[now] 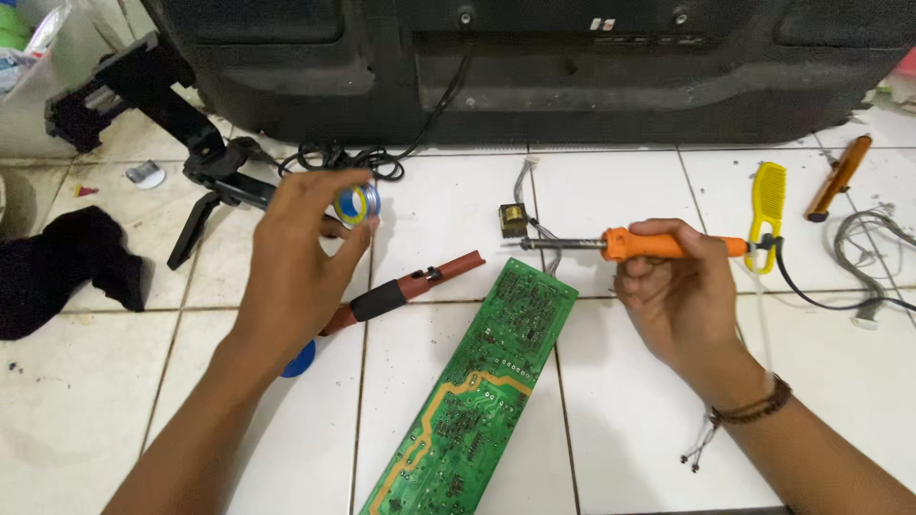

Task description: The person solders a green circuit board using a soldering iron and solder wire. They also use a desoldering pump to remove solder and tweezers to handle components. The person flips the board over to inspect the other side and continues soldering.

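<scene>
**Soldering iron and solder spool held over a circuit board**

The right hand (673, 291) is closed around the orange handle of a soldering iron (630, 245), whose metal tip points left toward a small transformer (512, 219) on the white tiled floor (630, 420). The left hand (301, 253) pinches a small blue-and-yellow solder spool (360, 203) between its fingertips, raised above the floor. Between the two hands a long green circuit board (482, 391) lies flat, solder side up. A red desoldering pump (405, 291) lies just left of the board. A yellow comb (767, 205) and an orange-handled tool (839, 177) lie to the right, well apart from the board.
</scene>
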